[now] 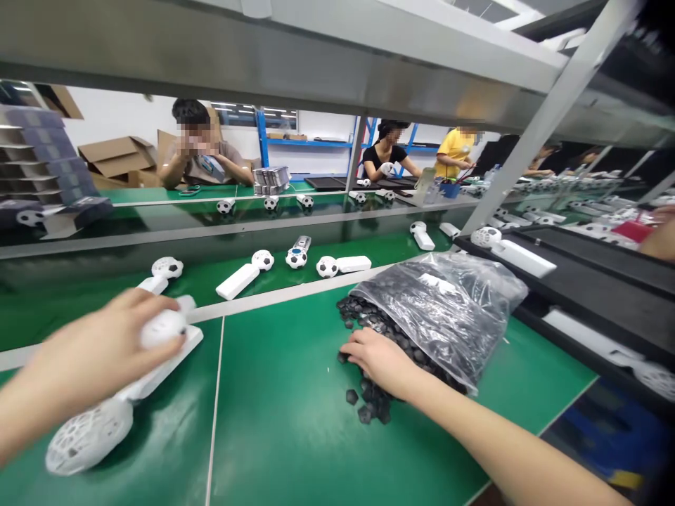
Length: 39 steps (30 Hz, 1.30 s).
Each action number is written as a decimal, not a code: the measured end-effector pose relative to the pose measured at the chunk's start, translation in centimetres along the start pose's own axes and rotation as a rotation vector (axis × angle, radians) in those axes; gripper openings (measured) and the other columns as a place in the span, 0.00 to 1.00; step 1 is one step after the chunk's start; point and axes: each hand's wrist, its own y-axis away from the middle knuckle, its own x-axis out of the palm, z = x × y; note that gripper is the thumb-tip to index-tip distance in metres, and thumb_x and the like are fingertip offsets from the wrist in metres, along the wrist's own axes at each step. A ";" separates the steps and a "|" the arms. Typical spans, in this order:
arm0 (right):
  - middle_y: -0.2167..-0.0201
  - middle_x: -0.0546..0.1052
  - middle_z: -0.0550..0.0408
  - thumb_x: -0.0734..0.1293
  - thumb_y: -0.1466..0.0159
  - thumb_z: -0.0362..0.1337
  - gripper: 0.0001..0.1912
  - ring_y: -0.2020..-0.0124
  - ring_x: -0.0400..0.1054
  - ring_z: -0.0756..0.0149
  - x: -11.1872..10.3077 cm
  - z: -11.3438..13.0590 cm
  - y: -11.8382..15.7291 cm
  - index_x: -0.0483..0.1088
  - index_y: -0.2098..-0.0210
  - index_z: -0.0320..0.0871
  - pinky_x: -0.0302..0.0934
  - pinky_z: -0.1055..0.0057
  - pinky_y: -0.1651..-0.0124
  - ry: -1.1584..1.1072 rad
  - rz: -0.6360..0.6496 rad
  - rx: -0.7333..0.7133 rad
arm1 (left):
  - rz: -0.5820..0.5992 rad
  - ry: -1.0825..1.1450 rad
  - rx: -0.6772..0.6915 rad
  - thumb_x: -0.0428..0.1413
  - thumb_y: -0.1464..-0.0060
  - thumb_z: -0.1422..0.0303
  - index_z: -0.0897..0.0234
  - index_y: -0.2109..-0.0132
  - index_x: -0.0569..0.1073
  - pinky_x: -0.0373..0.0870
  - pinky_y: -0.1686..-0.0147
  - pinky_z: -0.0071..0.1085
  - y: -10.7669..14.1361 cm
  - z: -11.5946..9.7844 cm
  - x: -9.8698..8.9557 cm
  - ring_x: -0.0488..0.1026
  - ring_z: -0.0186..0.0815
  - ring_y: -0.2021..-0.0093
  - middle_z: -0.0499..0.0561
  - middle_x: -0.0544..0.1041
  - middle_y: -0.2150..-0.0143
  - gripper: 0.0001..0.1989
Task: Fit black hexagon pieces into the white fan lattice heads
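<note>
My left hand (110, 344) is closed around the white ball head (161, 329) of a small soccer-ball device, slightly blurred. Below it on the green worktop lies another white device (89, 436), its round head full of open cells and its long handle partly under my hand. My right hand (382, 358) rests at the edge of a spill of black pentagon pieces (374, 407), fingers bent together with one dark piece at the fingertips. Those pieces come from the mouth of a clear plastic bag (448, 309) lying on its side.
Beyond the worktop, a green conveyor (274, 281) carries several soccer-ball devices (327, 267). Black trays (580, 281) with white devices stand at the right. Boxes (58, 161) are stacked at the far left. Co-workers sit across the line; a metal beam (548, 119) slants down at the right.
</note>
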 end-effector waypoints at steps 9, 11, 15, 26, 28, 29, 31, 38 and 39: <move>0.65 0.73 0.47 0.61 0.42 0.25 0.12 0.61 0.66 0.61 -0.1 -0.2 0.0 0.70 0.60 0.39 0.58 0.69 0.59 0.103 -0.013 -0.008 | 0.457 0.152 0.539 0.55 0.60 0.72 0.50 0.43 0.60 0.65 0.55 0.39 6.2 -10.3 6.2 0.68 0.46 0.52 0.51 0.63 0.42 0.34; 0.66 0.74 0.49 0.60 0.40 0.26 0.11 0.62 0.67 0.63 -0.1 -0.6 -0.1 0.70 0.60 0.39 0.58 0.69 0.58 0.033 -0.061 0.001 | 0.412 0.107 0.661 0.57 0.59 0.71 0.51 0.42 0.60 0.62 0.52 0.42 5.2 -10.4 6.4 0.64 0.48 0.49 0.51 0.66 0.44 0.34; 0.65 0.74 0.51 0.60 0.38 0.29 0.10 0.61 0.67 0.66 0.4 -1.0 -0.6 0.73 0.63 0.41 0.59 0.71 0.56 -0.128 -0.115 -0.012 | 0.300 0.047 0.829 0.61 0.63 0.52 0.59 0.46 0.66 0.54 0.47 0.49 3.2 -11.4 6.9 0.64 0.51 0.52 0.56 0.73 0.57 0.35; 0.66 0.72 0.53 0.62 0.38 0.34 0.07 0.63 0.67 0.67 0.4 -0.3 -0.9 0.72 0.65 0.42 0.58 0.72 0.59 -0.207 -0.133 0.108 | 0.353 0.177 0.400 0.49 0.54 0.45 0.64 0.46 0.61 0.66 0.61 0.40 3.7 -13.8 9.1 0.69 0.51 0.55 0.59 0.69 0.51 0.34; 0.66 0.72 0.53 0.63 0.38 0.37 0.07 0.65 0.67 0.68 0.5 0.1 -1.6 0.72 0.65 0.43 0.58 0.73 0.61 -0.204 -0.115 0.141 | 0.355 0.159 0.367 0.48 0.52 0.46 0.66 0.44 0.60 0.66 0.60 0.40 3.8 -14.0 9.1 0.69 0.50 0.55 0.60 0.68 0.50 0.35; 0.66 0.72 0.54 0.64 0.39 0.38 0.07 0.65 0.67 0.68 0.6 0.2 -2.0 0.72 0.65 0.43 0.58 0.73 0.63 -0.198 -0.102 0.157 | 0.346 0.149 0.348 0.47 0.52 0.46 0.67 0.44 0.59 0.66 0.60 0.40 3.9 -14.2 9.1 0.69 0.50 0.55 0.60 0.68 0.50 0.36; 0.66 0.71 0.53 0.66 0.41 0.38 0.06 0.66 0.67 0.68 0.9 0.4 -2.8 0.71 0.65 0.43 0.57 0.73 0.65 -0.189 -0.077 0.181 | 0.324 0.135 0.314 0.47 0.51 0.46 0.68 0.42 0.57 0.66 0.61 0.40 4.2 -14.4 9.3 0.70 0.50 0.56 0.60 0.66 0.48 0.37; 0.76 0.71 0.60 0.66 0.43 0.31 0.03 0.75 0.65 0.73 0.7 0.4 -2.7 0.69 0.68 0.42 0.57 0.76 0.69 -0.462 -0.057 0.115 | 0.299 0.224 0.295 0.52 0.52 0.54 0.60 0.41 0.54 0.68 0.65 0.36 4.0 -13.6 10.0 0.71 0.45 0.59 0.55 0.63 0.48 0.33; 0.76 0.71 0.60 0.66 0.43 0.31 0.04 0.75 0.64 0.73 0.4 0.7 -2.5 0.69 0.67 0.43 0.57 0.76 0.69 -0.522 -0.083 0.097 | 0.276 0.221 0.275 0.51 0.52 0.55 0.61 0.41 0.54 0.68 0.65 0.36 3.9 -13.5 10.1 0.71 0.45 0.58 0.55 0.62 0.47 0.33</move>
